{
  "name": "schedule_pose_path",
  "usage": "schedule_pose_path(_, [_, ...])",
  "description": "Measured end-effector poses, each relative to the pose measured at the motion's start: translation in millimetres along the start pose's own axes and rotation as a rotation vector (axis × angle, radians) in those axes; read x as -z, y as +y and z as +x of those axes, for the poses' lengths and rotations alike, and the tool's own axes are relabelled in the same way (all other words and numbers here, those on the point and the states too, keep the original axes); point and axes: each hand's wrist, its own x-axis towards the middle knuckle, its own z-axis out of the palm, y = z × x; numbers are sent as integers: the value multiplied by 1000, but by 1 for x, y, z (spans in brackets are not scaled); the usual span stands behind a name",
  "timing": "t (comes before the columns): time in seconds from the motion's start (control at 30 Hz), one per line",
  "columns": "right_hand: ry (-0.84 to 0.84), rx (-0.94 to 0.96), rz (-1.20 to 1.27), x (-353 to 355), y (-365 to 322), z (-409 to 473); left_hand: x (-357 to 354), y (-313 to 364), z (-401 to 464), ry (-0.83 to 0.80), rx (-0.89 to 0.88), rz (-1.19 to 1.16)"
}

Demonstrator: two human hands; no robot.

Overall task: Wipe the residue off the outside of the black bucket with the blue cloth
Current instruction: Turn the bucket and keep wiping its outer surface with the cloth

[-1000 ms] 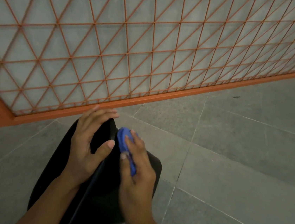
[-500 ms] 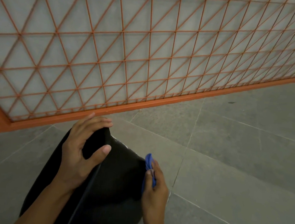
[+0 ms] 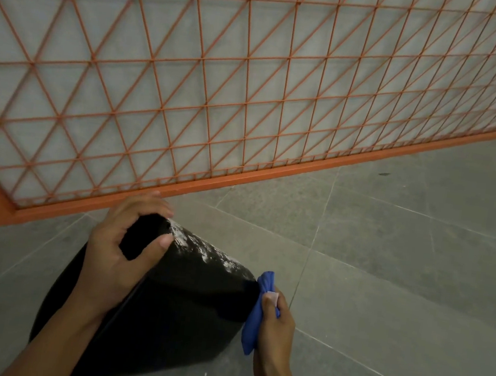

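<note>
The black bucket [image 3: 189, 308] lies tilted on the grey floor at the bottom centre, its outside wall facing up. White residue [image 3: 202, 249] streaks the wall near its far end. My left hand [image 3: 118, 253] grips the bucket's far edge, fingers curled over it and thumb on the outer wall. My right hand [image 3: 274, 330] holds the bunched blue cloth [image 3: 257, 312] against the bucket's right side, below the residue.
An orange metal lattice fence [image 3: 250, 101] with an orange base rail [image 3: 273, 175] runs across the back, close behind the bucket. Grey floor tiles [image 3: 399, 282] spread out to the right.
My right hand has slid the cloth from the top of the bucket wall down to its right side. The bucket has turned, bringing white residue into sight. My left hand kept its hold.
</note>
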Motion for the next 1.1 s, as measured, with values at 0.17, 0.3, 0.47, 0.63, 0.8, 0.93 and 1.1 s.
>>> schedule_pose_path(0.17, [-49, 137, -136, -12, 5, -14, 18, -25, -13, -46, 198, 13])
schedule_pose_path(0.3, [-160, 496, -235, -38, 4, -66, 23, -33, -13, -16, 179, -28])
schedule_pose_path(0.47, [-402, 802, -334, -72, -31, -103, 20, -27, -12, -20, 147, 5])
schedule_pose_path(0.63, [-403, 703, -337, -68, -54, -94, 9, -12, -11, -51, 122, 70])
schedule_pose_path(0.8, [-416, 717, -400, -63, -63, -88, 7, -5, -15, -57, 92, 97])
schedule_pose_path(0.93, [-408, 773, -407, -61, -62, -102, 7, -6, -11, -63, 101, 90])
schedule_pose_path(1.1, [-428, 736, -382, -63, -61, -91, 9, -8, -12, -54, 134, 57])
